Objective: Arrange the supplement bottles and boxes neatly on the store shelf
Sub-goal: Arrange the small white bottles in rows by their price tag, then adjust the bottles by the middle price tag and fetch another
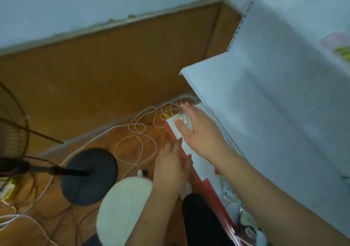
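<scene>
A low white shelf [201, 165] with a red front strip [209, 188] runs along the floor under a wider white shelf [274, 113]. My right hand [197, 132] reaches over the low shelf's far end. Its fingers are straight and spread above a small pale packet [184, 120], which they partly hide. My left hand [172, 168] hovers flat beside the red strip with straight fingers and holds nothing. Blurred colourful packets [230, 191] lie further along the low shelf near my right forearm. More blurred products [341, 50] stand on the shelving at the upper right.
On the wooden floor to the left, a standing fan has a black round base [89, 175]. Loops of white cable [136, 132] lie in front of the shelf end. A pale round cushion or stool [123, 208] sits below my left arm, beside my dark knee [200, 219].
</scene>
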`<action>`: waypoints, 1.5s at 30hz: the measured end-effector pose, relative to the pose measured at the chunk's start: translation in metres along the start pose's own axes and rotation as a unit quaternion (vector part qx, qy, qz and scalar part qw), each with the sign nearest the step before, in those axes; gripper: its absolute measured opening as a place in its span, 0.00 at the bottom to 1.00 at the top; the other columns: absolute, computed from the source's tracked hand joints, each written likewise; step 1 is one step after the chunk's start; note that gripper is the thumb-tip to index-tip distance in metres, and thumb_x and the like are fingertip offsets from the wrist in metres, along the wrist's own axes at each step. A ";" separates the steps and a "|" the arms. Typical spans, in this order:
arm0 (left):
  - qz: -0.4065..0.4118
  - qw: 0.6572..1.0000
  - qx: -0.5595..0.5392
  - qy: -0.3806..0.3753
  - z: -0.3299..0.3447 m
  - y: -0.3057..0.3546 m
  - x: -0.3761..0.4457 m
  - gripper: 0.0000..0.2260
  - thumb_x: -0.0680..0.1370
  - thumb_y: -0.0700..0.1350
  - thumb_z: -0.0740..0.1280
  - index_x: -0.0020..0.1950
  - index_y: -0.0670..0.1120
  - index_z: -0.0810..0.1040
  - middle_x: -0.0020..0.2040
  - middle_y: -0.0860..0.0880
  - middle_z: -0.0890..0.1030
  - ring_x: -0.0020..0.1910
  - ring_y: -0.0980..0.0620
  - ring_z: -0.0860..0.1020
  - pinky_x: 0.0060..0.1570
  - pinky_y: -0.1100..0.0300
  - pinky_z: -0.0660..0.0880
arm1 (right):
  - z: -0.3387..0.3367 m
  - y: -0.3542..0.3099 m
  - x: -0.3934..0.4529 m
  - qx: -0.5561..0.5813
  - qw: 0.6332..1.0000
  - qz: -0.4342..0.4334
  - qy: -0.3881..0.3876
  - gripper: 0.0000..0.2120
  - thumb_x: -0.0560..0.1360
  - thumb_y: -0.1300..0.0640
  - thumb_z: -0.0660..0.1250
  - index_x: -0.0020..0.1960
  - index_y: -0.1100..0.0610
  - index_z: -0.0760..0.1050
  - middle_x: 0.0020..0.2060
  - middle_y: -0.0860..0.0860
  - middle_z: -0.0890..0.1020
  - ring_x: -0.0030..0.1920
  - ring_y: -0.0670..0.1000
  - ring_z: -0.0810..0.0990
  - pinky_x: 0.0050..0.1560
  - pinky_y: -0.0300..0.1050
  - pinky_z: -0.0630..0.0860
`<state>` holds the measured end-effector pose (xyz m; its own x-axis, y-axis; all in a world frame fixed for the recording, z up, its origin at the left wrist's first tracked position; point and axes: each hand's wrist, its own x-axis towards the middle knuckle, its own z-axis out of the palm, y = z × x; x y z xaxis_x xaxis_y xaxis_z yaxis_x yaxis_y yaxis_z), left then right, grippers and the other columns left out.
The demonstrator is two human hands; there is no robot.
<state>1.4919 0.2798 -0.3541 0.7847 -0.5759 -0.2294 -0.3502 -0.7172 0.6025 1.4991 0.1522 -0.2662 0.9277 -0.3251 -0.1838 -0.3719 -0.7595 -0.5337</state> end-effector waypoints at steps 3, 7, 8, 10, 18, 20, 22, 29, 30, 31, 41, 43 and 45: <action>0.026 0.996 -0.071 0.044 -0.058 0.076 -0.075 0.24 0.78 0.59 0.57 0.74 0.55 0.67 0.69 0.54 0.71 0.68 0.53 0.70 0.64 0.50 0.73 | -0.091 -0.040 -0.086 -0.007 0.999 -0.012 0.049 0.31 0.80 0.35 0.51 0.79 0.46 0.56 0.79 0.44 0.59 0.79 0.46 0.56 0.77 0.46 0.54; 0.124 0.988 -0.078 0.058 -0.093 0.174 -0.150 0.22 0.80 0.60 0.60 0.74 0.60 0.64 0.72 0.61 0.67 0.70 0.59 0.67 0.69 0.55 0.70 | -0.197 -0.060 -0.189 -0.010 0.989 -0.014 0.148 0.31 0.79 0.34 0.50 0.78 0.46 0.58 0.78 0.44 0.61 0.79 0.46 0.55 0.78 0.46 0.51; 0.149 0.984 -0.071 0.061 -0.099 0.200 -0.165 0.22 0.80 0.58 0.62 0.74 0.61 0.64 0.72 0.62 0.66 0.70 0.60 0.67 0.69 0.57 0.70 | -0.221 -0.059 -0.212 -0.004 0.984 -0.012 0.178 0.30 0.80 0.35 0.51 0.78 0.47 0.60 0.78 0.45 0.62 0.78 0.46 0.56 0.78 0.46 0.51; 0.203 0.975 -0.058 0.068 -0.107 0.250 -0.194 0.22 0.80 0.56 0.64 0.74 0.60 0.65 0.72 0.62 0.66 0.70 0.61 0.67 0.69 0.61 0.69 | -0.264 -0.049 -0.262 0.001 0.969 -0.012 0.246 0.28 0.81 0.38 0.53 0.76 0.50 0.63 0.76 0.47 0.66 0.78 0.47 0.58 0.78 0.46 0.54; 0.433 0.896 -0.061 0.074 -0.061 0.448 -0.316 0.20 0.78 0.45 0.68 0.69 0.51 0.73 0.63 0.53 0.74 0.64 0.53 0.72 0.60 0.62 0.68 | -0.384 0.044 -0.502 -0.008 0.895 0.070 0.440 0.27 0.80 0.40 0.57 0.74 0.54 0.68 0.75 0.50 0.68 0.78 0.48 0.60 0.76 0.41 0.51; 0.481 0.872 -0.072 0.058 -0.026 0.496 -0.360 0.19 0.78 0.46 0.67 0.69 0.50 0.74 0.62 0.54 0.73 0.62 0.53 0.73 0.59 0.63 0.69 | -0.401 0.075 -0.574 -0.015 0.872 0.095 0.480 0.29 0.79 0.40 0.57 0.74 0.54 0.68 0.75 0.50 0.68 0.77 0.48 0.60 0.77 0.42 0.52; 0.515 0.853 -0.081 0.022 0.014 0.539 -0.409 0.18 0.78 0.47 0.66 0.69 0.52 0.73 0.63 0.55 0.73 0.62 0.54 0.73 0.57 0.60 0.73 | -0.415 0.105 -0.652 -0.017 0.853 0.133 0.504 0.27 0.81 0.41 0.58 0.75 0.54 0.67 0.75 0.49 0.68 0.78 0.48 0.59 0.78 0.45 0.54; 0.607 0.779 -0.099 -0.120 0.156 0.630 -0.590 0.18 0.79 0.50 0.66 0.69 0.57 0.71 0.63 0.62 0.70 0.59 0.62 0.71 0.52 0.70 0.68 | -0.411 0.188 -0.908 -0.010 0.772 0.280 0.570 0.27 0.81 0.40 0.56 0.76 0.50 0.64 0.77 0.45 0.64 0.78 0.44 0.56 0.78 0.44 0.52; 0.610 0.773 -0.100 -0.144 0.174 0.638 -0.612 0.18 0.78 0.50 0.66 0.68 0.59 0.71 0.63 0.63 0.70 0.57 0.64 0.71 0.51 0.73 0.68 | -0.408 0.197 -0.937 -0.006 0.762 0.297 0.575 0.27 0.81 0.40 0.56 0.76 0.50 0.64 0.77 0.45 0.64 0.78 0.44 0.56 0.79 0.45 0.53; 0.612 0.766 -0.100 -0.171 0.194 0.648 -0.636 0.18 0.78 0.51 0.66 0.68 0.59 0.70 0.63 0.63 0.70 0.55 0.63 0.73 0.49 0.74 0.68 | -0.404 0.207 -0.968 -0.005 0.749 0.316 0.582 0.27 0.81 0.40 0.56 0.76 0.50 0.64 0.77 0.45 0.64 0.78 0.44 0.57 0.78 0.46 0.53; 0.679 0.665 -0.078 -0.303 0.331 0.713 -0.773 0.22 0.75 0.60 0.59 0.69 0.66 0.65 0.66 0.68 0.67 0.60 0.66 0.72 0.49 0.69 0.73 | -0.384 0.290 -1.158 0.026 0.652 0.421 0.630 0.26 0.81 0.41 0.57 0.76 0.50 0.65 0.76 0.43 0.66 0.77 0.42 0.60 0.72 0.34 0.53; 0.682 0.657 -0.076 -0.313 0.348 0.724 -0.781 0.21 0.75 0.62 0.57 0.69 0.68 0.64 0.65 0.69 0.66 0.57 0.65 0.72 0.46 0.73 0.69 | -0.383 0.305 -1.176 0.028 0.654 0.430 0.621 0.26 0.81 0.40 0.56 0.76 0.49 0.64 0.76 0.42 0.66 0.76 0.41 0.61 0.72 0.33 0.54; 0.682 0.655 -0.070 -0.316 0.364 0.735 -0.786 0.22 0.74 0.63 0.55 0.69 0.67 0.65 0.65 0.68 0.66 0.60 0.67 0.71 0.48 0.72 0.69 | -0.381 0.322 -1.189 0.028 0.667 0.444 0.597 0.27 0.81 0.39 0.54 0.77 0.48 0.63 0.75 0.41 0.66 0.75 0.41 0.61 0.71 0.33 0.54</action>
<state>0.4315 0.0623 -0.0094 -0.5952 -0.7230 0.3508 -0.4206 0.6522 0.6307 0.2639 0.0795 0.0952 -0.3591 -0.8759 0.3223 -0.7243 0.0437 -0.6881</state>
